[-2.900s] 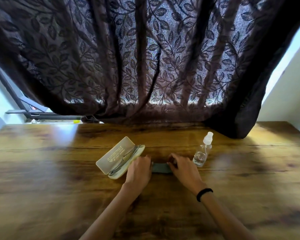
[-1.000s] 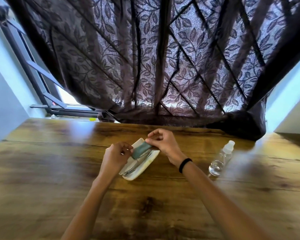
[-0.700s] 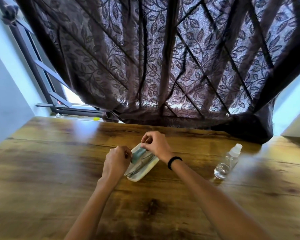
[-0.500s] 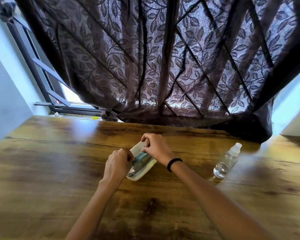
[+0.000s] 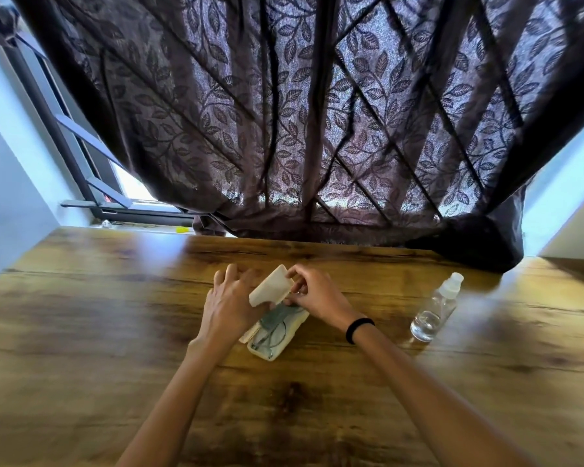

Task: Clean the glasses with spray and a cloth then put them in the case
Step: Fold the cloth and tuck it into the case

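On the wooden tabletop (image 5: 115, 315), the cream case (image 5: 295, 328) holds the glasses (image 5: 267, 339) and folded cloth (image 5: 277, 315). The right hand (image 5: 314, 294) pinches the half-raised lid (image 5: 270, 288). The left hand (image 5: 230, 305), fingers spread straight, rests behind it. Closing well likely means tucking the cloth flat, then lowering the lid gently.

hands (image 5: 228, 308) (image 5: 317, 294): 2 | case (image 5: 271, 291): 1 | glasses (image 5: 267, 339): 1 | cloth (image 5: 278, 316): 1 | spray bottle (image 5: 432, 311): 1 | curtain (image 5: 317, 129): 1

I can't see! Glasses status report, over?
Left hand touches cream rectangular case lid, right hand pinches it. Thin wire glasses, grey-green cloth inside. Lid half closed, nothing blocking.
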`<state>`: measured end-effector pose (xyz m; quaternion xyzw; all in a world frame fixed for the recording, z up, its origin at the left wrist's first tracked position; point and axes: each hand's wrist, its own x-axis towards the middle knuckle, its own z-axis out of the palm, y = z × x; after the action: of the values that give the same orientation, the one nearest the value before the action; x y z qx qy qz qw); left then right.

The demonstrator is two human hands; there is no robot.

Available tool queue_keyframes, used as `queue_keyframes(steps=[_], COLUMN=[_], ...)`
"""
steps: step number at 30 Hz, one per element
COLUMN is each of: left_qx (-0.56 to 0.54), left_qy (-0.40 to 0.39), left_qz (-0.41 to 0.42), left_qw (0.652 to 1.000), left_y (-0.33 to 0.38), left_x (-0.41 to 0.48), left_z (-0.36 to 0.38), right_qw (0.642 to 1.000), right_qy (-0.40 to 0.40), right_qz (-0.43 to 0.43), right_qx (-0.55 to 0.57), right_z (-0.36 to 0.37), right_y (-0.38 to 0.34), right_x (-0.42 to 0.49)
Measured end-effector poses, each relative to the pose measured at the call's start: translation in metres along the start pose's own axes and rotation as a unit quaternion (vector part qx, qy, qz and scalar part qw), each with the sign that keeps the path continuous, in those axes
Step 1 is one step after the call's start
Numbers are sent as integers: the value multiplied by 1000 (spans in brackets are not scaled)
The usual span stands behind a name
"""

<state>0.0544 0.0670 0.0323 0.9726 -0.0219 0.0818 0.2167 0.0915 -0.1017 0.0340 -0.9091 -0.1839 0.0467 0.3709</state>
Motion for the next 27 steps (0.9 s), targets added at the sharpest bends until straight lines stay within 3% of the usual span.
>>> queue_keyframes(steps=[6, 10, 15, 20, 24, 27], left_qx=[-193, -295, -383, -450, -458, -464], left_qy=[-146, -177, -212, -246, -246, -242], left_qz=[-85, -161, -189, -225, -220, -210], left_qw=[966, 925, 879, 828, 825, 826], left_y=[1, 8, 7, 1, 4, 7], left_x=[10, 7, 3, 1, -2, -3], left_z=[0, 0, -5, -5, -2, 0], right_qw=[999, 993, 981, 976, 985, 984], right_qy=[9, 57, 118, 33, -17, 6], right_qz=[6, 21, 79, 138, 112, 116], right_qx=[46, 103, 131, 168, 128, 136], right_z=[-4, -6, -7, -4, -3, 0], right_y=[9, 13, 32, 40, 37, 40], right_x=[-4, -11, -27, -34, -37, -36])
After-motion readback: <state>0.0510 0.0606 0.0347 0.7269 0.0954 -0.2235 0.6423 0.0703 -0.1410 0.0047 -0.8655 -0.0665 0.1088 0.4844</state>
